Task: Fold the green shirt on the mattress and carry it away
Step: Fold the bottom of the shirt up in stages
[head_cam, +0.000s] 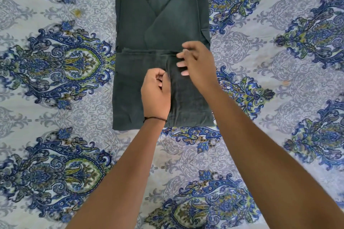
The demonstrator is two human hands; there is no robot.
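The dark green shirt [158,24] lies as a long narrow strip on the mattress, its sides turned in and its near end folded up over itself to a crosswise edge. My left hand [156,93] rests over the folded near part with its fingers curled in; whether it pinches cloth I cannot tell. My right hand [195,61] hovers at that folded edge, slightly blurred, fingers spread and holding nothing.
A patterned sheet [55,65] in pale grey with blue and green paisley motifs covers the mattress on all sides of the shirt. A thin dark band circles my left wrist [155,118]. No other objects are in view.
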